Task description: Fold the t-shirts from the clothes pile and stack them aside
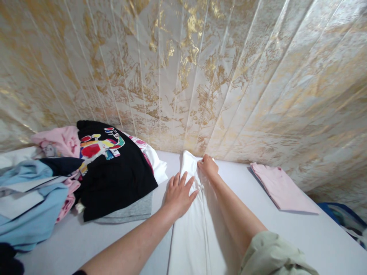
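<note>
A long white garment (189, 233), narrow like a pair of trousers folded lengthwise, runs from the near edge of the view to the wall. My left hand (180, 194) lies flat on it with the fingers spread, pressing on its left half. At the far end, my right hand (208, 166) is closed on the garment's right edge, fingers curled over the cloth. Some wrinkles show in the fabric between the two hands. The garment's near end is cut off by the bottom of the view.
To the left lies a heap of clothes: a black printed shirt (120, 175), a light blue garment (34, 229), a pink one (61, 137) and grey cloth (129, 212). A folded pink garment (283, 187) lies right. Behind the white table (309, 240) hangs a gold-patterned curtain (172, 76).
</note>
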Available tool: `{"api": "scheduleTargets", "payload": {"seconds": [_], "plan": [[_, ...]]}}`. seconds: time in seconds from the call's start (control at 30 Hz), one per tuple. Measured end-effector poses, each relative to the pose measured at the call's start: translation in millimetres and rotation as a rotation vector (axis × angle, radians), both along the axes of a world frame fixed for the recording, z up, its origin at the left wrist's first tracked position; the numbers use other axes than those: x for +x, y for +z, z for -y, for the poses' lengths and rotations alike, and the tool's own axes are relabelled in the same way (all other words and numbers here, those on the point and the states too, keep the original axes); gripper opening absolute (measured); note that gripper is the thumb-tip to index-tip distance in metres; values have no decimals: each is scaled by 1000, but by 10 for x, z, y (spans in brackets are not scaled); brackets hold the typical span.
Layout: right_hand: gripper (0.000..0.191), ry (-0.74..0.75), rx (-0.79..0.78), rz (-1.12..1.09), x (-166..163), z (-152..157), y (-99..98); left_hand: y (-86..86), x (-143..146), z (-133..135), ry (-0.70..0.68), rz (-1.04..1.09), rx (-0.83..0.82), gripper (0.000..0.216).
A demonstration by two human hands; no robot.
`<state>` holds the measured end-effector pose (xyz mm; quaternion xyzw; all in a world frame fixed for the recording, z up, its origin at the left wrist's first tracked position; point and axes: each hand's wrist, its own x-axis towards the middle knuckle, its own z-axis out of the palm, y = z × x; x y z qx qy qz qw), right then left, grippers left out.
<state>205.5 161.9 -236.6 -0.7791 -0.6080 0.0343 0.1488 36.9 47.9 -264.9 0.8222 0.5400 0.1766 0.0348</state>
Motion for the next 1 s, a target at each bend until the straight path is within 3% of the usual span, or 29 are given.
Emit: {"api": "scheduleTargets", "payload": {"seconds": [0.17, 0.43, 0.73, 0.9, 1.0], "plan": [[26, -83, -51, 47, -57, -51, 23, 34, -4, 25, 11, 4, 10, 54], [22, -40, 29, -67, 16, -68, -30, 47, 4, 24, 13, 14, -10, 54], [29, 158, 95, -85, 79, -12, -102, 34, 5, 18, 11, 4, 12, 54], [36, 366, 186, 51, -23, 170, -207, 4, 0, 12, 8, 8, 31, 53], [35, 377, 181, 88, -54, 207, -252, -18, 0, 2, 7, 22, 41, 53]]}}
